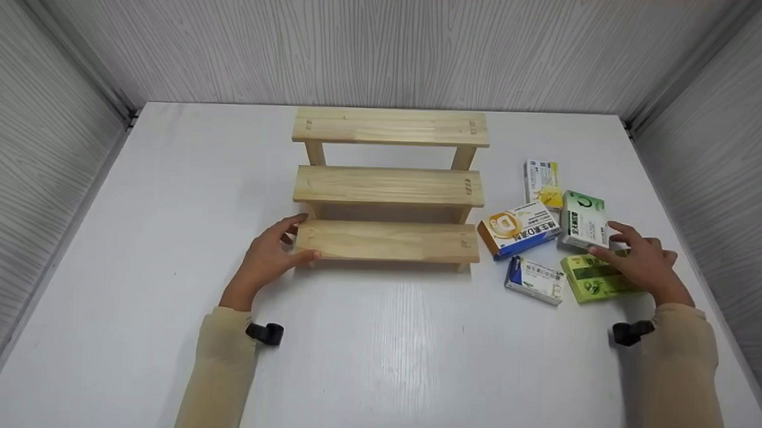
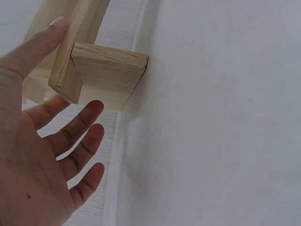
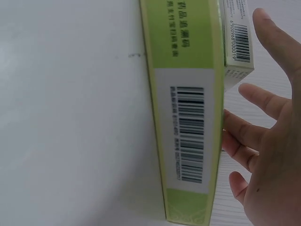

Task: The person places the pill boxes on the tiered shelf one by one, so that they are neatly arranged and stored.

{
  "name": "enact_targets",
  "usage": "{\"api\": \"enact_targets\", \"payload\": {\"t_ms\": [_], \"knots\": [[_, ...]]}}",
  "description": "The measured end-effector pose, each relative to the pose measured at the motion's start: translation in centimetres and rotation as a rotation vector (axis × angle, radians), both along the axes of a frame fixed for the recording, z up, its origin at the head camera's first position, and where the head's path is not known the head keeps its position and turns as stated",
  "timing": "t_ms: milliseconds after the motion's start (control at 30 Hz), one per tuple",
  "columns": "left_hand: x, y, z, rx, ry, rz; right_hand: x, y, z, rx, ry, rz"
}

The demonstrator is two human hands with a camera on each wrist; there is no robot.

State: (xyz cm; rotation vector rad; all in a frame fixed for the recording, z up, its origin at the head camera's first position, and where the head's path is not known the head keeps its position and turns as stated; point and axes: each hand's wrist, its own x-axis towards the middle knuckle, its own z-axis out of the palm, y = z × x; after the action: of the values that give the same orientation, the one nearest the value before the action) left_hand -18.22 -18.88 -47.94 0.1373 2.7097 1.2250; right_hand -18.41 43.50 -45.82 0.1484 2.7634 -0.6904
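Observation:
A three-step wooden display stand [image 1: 386,241] stands on the white table. At the left end of its lowest step is my left hand [image 1: 268,257], thumb along the front edge and index finger at the back edge, gripping the board. In the left wrist view, the other fingers [image 2: 87,146] spread away from the wood. My right hand [image 1: 645,264] hovers over the light-green medicine box [image 1: 597,278]. Its thumb and index finger are parted around the near right corner of the green-and-white medicine box [image 1: 585,220], which lies flat.
Beside the stand's right end lies an orange, white and blue vitamin box [image 1: 521,228]. A yellow-and-white box [image 1: 542,181] lies behind it, and a blue-and-white box [image 1: 536,280] in front. Wood-grain panels [image 1: 387,49] wall the table at the back and both sides.

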Motion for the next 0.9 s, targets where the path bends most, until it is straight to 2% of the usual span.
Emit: {"api": "enact_targets", "payload": {"t_ms": [400,700,900], "knots": [[0.0,-0.1,-0.3,0.069,-0.026,-0.004,-0.8,-0.6,0.0,-0.026,-0.014,0.0],[0.0,-0.1,-0.3,0.101,-0.038,-0.009,-1.2,-1.0,-0.2,-0.071,-0.031,-0.03],[0.0,-0.2,-0.3,0.122,-0.046,-0.012,-1.2,-0.9,-0.2,-0.147,-0.011,-0.059]]}}
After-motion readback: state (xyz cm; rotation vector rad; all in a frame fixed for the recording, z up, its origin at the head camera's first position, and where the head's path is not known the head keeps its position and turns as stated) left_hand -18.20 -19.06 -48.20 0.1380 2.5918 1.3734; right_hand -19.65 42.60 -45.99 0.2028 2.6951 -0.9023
